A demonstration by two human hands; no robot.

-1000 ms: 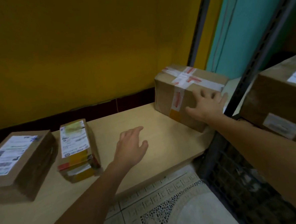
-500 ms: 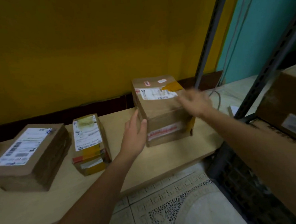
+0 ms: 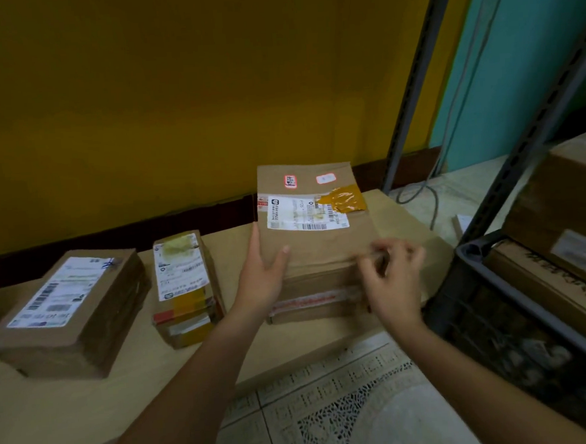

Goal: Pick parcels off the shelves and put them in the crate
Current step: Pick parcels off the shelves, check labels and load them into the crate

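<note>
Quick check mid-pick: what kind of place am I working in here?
Probably a small parcel storeroom or sorting corner rather than a big warehouse. Labelled cardboard parcels lie on a wooden shelf, a metal rack stands at the right, and a dark crate holds boxes.

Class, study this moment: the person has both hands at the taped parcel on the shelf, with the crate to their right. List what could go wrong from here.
1. The right hand is blurred at the parcel's near corner, its hold unclear. Only the left hand plainly grips, so the parcel may tip or slip.
2. A metal upright stands between shelf and crate; the parcel could strike it.
3. The crate already holds boxes, so room may be tight.
</note>
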